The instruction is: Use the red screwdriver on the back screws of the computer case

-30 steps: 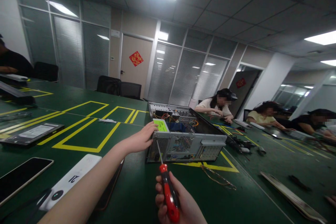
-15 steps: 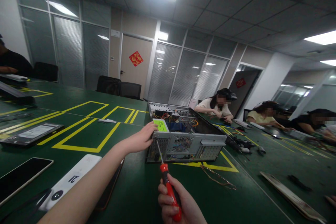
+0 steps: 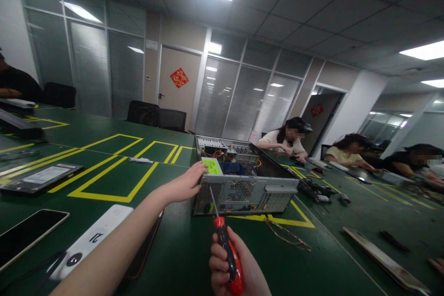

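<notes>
A desktop computer case [image 3: 291, 189] lies on its side on the green table with its upper face uncovered, showing wires and parts inside. In its near left corner sits a power supply [image 3: 212, 166] with a bright green label. My left hand [image 3: 185, 182] grips that corner, fingertips over the power supply's top and thumb lower down. My right hand [image 3: 237, 261] is wrapped round the red and black handle of a screwdriver [image 3: 227, 245]. The screwdriver's shaft points up at the perforated rear panel below the power supply; whether the tip sits in a screw I cannot tell.
Left of me lie a phone [image 3: 33, 236], a white device marked 21 [image 3: 100, 236] and a hard drive [image 3: 41, 178]. Eyeglasses [image 3: 287, 236] rest right of the case, near dark cables [image 3: 317, 189]. Several other people sit around the table.
The screwdriver handle has turned in my right hand, so more of its black side faces me. Its shaft has shifted slightly right. My left hand stays at the same corner.
</notes>
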Motion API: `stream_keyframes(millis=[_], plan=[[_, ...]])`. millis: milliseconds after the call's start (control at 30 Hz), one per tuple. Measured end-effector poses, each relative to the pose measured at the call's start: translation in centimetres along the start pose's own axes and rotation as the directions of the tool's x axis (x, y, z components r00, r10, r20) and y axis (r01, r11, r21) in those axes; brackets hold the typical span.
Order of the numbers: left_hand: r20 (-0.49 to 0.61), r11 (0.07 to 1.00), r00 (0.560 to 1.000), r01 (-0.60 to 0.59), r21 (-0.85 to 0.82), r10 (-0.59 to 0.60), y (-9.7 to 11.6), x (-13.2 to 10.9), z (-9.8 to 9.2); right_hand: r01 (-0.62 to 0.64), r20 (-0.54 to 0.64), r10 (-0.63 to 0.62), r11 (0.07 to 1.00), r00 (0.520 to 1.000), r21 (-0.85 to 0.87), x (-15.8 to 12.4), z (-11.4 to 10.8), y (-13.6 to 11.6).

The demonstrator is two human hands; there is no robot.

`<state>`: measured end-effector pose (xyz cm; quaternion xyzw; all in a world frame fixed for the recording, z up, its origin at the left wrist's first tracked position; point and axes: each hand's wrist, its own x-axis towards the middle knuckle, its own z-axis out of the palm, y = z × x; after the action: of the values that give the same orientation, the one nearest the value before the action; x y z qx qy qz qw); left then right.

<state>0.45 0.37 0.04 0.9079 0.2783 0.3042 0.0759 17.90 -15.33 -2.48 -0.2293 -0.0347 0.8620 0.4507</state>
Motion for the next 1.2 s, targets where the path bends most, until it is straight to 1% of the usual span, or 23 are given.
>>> stream_keyframes(millis=[167,267,500,700,1000,1100,1133,1200], plan=[[-0.009,1.000,1.000,-0.008,-0.002,0.008,-0.23,-0.08,0.17,0.163,-0.084,-0.158,0.985,0.984,0.061,-0.44,0.69,0.35],[-0.006,1.000,1.000,-0.007,-0.005,0.007,-0.43,-0.12,0.25,0.191,-0.093,-0.184,0.979,0.978,0.066,-0.54,0.86,0.33],[0.000,1.000,1.000,0.006,-0.019,-0.006,-0.27,-0.10,0.10,0.181,-0.103,-0.173,0.981,0.979,0.067,-0.46,1.01,0.26],[0.028,1.000,0.999,0.030,-0.007,-0.030,-0.11,-0.11,0.01,0.177,-0.105,-0.171,0.983,0.980,0.056,-0.57,0.95,0.41],[-0.006,1.000,1.000,0.007,-0.016,-0.007,0.23,0.01,-0.18,0.206,-0.140,-0.203,0.978,0.969,0.006,-0.21,0.80,0.42],[0.000,1.000,1.000,0.016,-0.021,-0.016,0.26,-0.02,-0.17,0.154,-0.166,-0.155,0.988,0.974,-0.019,-0.34,0.76,0.19],[0.000,1.000,1.000,0.015,-0.021,-0.015,0.24,-0.03,-0.15,0.127,-0.154,-0.130,0.991,0.980,-0.030,-0.42,0.73,0.04],[-0.002,1.000,1.000,0.010,-0.020,-0.010,0.17,-0.03,-0.08,0.089,-0.086,-0.093,0.994,0.992,-0.056,-0.65,0.64,-0.40]])
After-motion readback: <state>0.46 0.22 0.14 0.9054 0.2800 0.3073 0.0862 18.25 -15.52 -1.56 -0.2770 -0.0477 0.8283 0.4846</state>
